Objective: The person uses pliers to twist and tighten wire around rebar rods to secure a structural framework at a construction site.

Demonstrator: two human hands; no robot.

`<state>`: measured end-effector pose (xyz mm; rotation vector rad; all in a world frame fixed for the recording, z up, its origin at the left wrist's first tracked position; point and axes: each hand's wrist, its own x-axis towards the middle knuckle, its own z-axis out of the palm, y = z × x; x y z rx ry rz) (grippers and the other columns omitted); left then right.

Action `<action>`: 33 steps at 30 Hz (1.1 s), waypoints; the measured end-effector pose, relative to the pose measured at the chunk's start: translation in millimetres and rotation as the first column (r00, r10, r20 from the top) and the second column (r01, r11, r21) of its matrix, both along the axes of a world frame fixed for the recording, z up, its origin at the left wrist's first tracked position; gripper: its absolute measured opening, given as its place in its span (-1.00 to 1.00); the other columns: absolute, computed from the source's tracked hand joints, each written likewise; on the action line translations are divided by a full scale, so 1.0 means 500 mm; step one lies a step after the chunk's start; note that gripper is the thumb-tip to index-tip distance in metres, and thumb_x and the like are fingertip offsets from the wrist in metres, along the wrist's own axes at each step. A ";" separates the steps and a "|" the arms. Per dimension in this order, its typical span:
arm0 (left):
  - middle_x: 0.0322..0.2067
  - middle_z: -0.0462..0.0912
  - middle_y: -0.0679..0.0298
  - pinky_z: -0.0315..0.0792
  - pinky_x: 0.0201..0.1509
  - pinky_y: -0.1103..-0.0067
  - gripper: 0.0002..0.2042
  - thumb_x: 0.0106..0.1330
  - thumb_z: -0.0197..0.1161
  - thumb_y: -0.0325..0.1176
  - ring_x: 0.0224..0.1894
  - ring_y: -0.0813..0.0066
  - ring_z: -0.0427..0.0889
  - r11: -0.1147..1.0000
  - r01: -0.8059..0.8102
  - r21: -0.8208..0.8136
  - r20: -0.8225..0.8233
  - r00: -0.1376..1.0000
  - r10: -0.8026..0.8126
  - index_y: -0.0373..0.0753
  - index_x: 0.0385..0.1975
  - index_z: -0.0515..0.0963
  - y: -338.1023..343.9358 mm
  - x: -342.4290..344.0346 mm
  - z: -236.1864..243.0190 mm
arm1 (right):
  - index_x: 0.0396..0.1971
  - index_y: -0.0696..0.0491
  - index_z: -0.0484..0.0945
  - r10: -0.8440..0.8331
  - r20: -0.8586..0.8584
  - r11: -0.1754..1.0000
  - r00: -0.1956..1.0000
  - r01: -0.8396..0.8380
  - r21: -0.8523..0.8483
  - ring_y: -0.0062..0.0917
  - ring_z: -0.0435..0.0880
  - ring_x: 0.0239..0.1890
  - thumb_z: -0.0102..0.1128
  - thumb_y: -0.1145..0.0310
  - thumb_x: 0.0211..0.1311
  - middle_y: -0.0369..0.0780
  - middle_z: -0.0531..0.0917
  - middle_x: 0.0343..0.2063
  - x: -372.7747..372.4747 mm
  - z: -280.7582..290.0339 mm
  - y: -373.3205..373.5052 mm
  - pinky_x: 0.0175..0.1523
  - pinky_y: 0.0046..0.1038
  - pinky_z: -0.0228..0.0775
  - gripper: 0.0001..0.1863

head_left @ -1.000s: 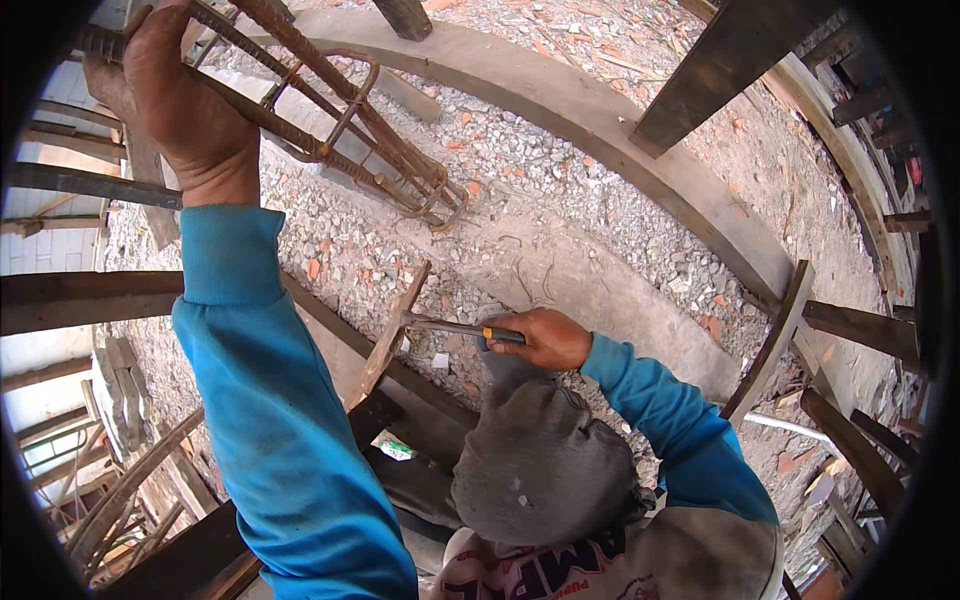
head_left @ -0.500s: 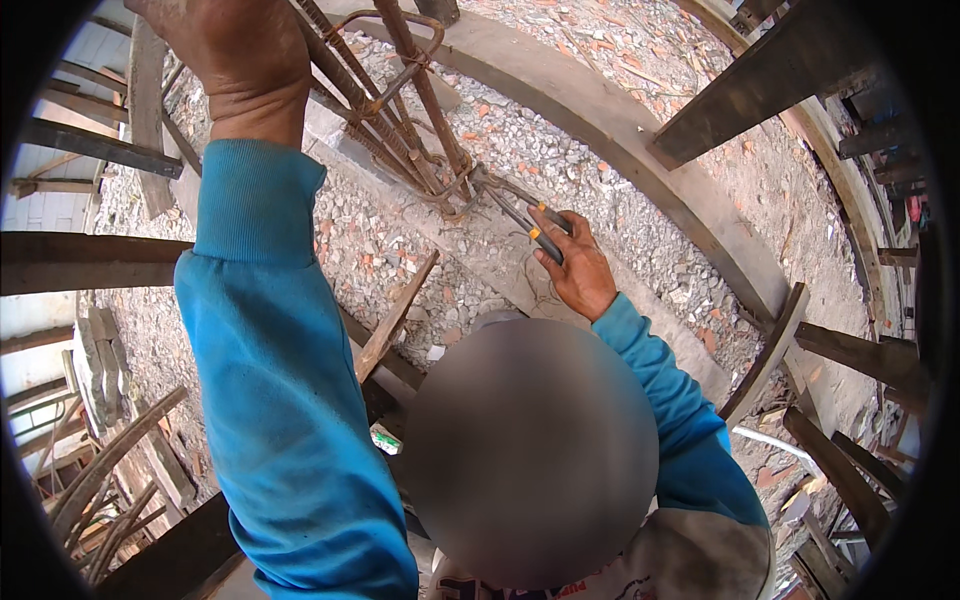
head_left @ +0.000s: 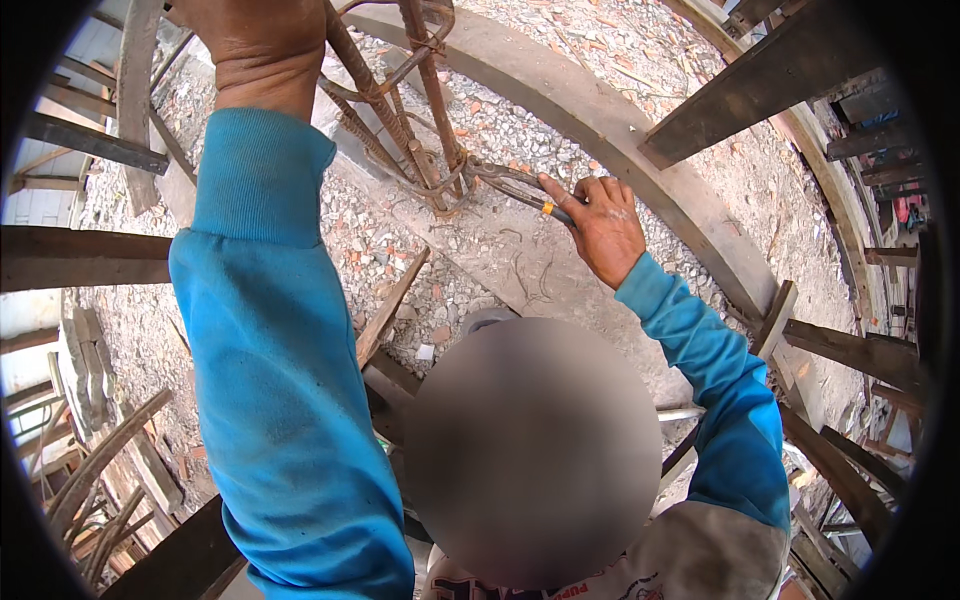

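Observation:
A pair of long-handled pincers (head_left: pixel 515 188) is held in my right hand (head_left: pixel 610 228), with the fingers closed around the handles. The jaws touch the end of a rusty rebar cage (head_left: pixel 428 85), where a bent stirrup and tie wire meet the long bars. My left hand (head_left: pixel 265 50) is up at the top edge, close beside the cage. Its fingers are cut off by the frame, so I cannot see what they grip. Both arms wear blue sleeves.
Rubble and gravel (head_left: pixel 480 110) cover the ground. A curved-looking concrete ledge (head_left: pixel 600 130) runs beyond the cage. Dark timber beams (head_left: pixel 760 85) jut in at both sides. A wooden stake (head_left: pixel 392 312) slants near my body, and short wire pieces (head_left: pixel 545 280) lie on the concrete.
My right hand has moved right and turned, and the pincers' handles now look closer together. The jaws stay at the cage's end. The left hand and the bars have shifted slightly right in view.

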<state>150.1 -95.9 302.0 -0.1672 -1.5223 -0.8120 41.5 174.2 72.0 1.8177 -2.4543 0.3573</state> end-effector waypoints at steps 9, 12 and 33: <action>-0.28 0.52 0.24 0.41 -0.03 0.54 -0.73 0.24 0.13 -0.26 -0.17 0.52 0.49 0.982 0.178 0.054 -0.037 0.984 -0.177 -0.32 -0.18 0.46 0.035 0.009 -0.005 | 0.11 0.11 0.46 -0.141 0.908 0.988 0.395 -0.008 0.157 -0.41 0.63 -0.20 0.10 0.27 0.36 -0.05 0.64 -0.21 0.128 -0.086 0.059 -0.02 -0.37 0.44 -0.61; -0.24 0.53 0.23 0.38 0.00 0.54 -0.74 0.25 0.13 -0.23 -0.13 0.51 0.47 0.987 -0.150 0.055 0.058 0.987 0.147 -0.31 -0.22 0.48 -0.014 0.028 0.029 | 0.15 0.11 0.40 -0.017 0.997 0.997 0.070 0.071 0.012 -0.56 0.59 -0.27 0.08 0.30 0.37 -0.15 0.61 -0.31 0.191 -0.077 0.050 -0.18 -0.41 0.51 -0.60; -0.03 0.46 0.20 0.32 0.11 0.56 -0.41 0.21 0.17 -0.45 -0.05 0.50 0.44 0.984 0.153 0.089 -0.137 0.981 -0.140 -0.37 0.25 0.15 0.043 -0.018 0.005 | 0.35 0.10 0.07 -0.196 0.769 0.976 0.608 0.198 0.091 0.01 0.61 -0.30 0.04 0.41 0.20 0.14 0.56 -0.30 0.207 0.069 -0.034 -0.08 -0.14 0.44 -0.31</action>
